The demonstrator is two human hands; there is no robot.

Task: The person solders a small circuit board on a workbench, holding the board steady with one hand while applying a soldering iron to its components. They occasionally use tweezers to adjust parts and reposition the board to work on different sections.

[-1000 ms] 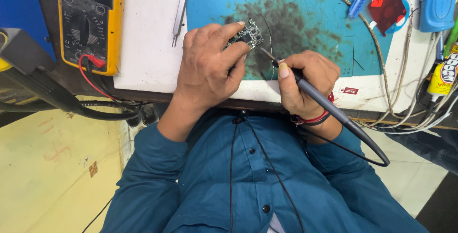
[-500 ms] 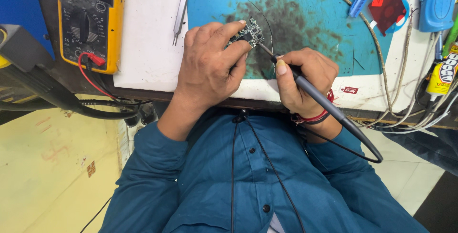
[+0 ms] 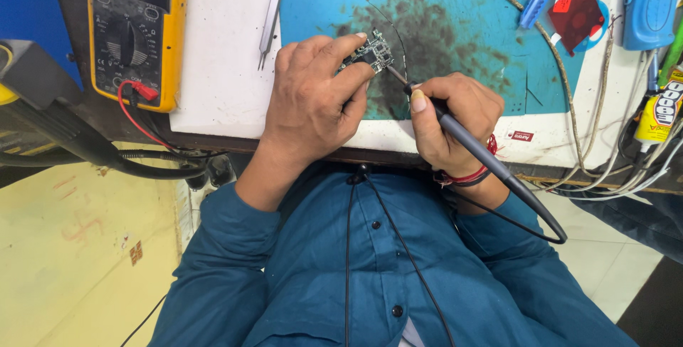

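Note:
My left hand pinches a small dark circuit board between thumb and fingers, pressing it down on the stained blue work mat. My right hand grips a black soldering iron like a pen. Its thin metal tip touches the lower right edge of the board. The iron's black cord loops down past my right wrist, which wears a red thread band.
A yellow multimeter with a red lead lies far left on the bench. Tweezers rest on the white board beside the mat. Another circuit board, blue tools, a red piece and a glue tube crowd the far and right edge, with tangled wires.
The board and both hands have shifted slightly away from me on the mat. The iron tip stays at the board's edge.

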